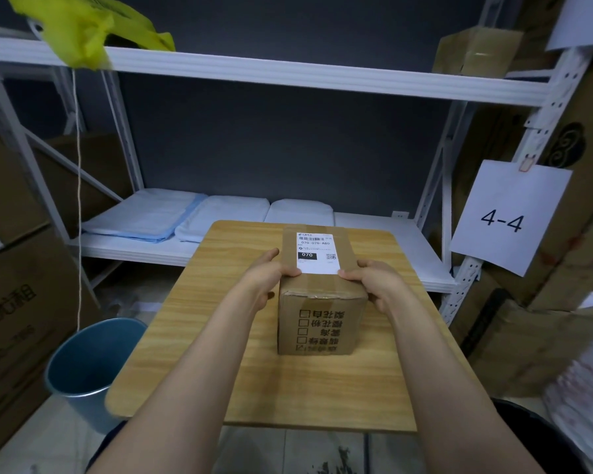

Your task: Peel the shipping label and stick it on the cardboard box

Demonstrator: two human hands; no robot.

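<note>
While both hands grip it from opposite sides, the cardboard box [322, 295] stands on the wooden table [220, 336], roughly at the centre of the tabletop and slightly toward its far edge. White shipping label [317, 253] lies flat on the box's top face, toward the far half; barcode, the code "070-070-A80", a black "070" block and a small QR mark are legible. Left hand [271, 278] wraps the left upper edge of the box, thumb tip resting on the near left corner of the label. Right hand [374, 282] wraps the right upper edge, thumb touching the near right corner of the label. Hands are apart, one on each flank, both pressed against the box. Near face of the box carries a column of printed checkboxes with characters that read upside down from this view; bottom box is ticked. Clear tape runs along the near top edge. Blue bin [86, 367] stands on the floor just left of the table. White shelving [288, 77] behind the table; folded white and blue cloth [144, 217] on its lower shelf. Paper sign reading "4-4" [504, 217] hangs on the right upright. Yellow bag [83, 29] drapes over the upper shelf, left.
</note>
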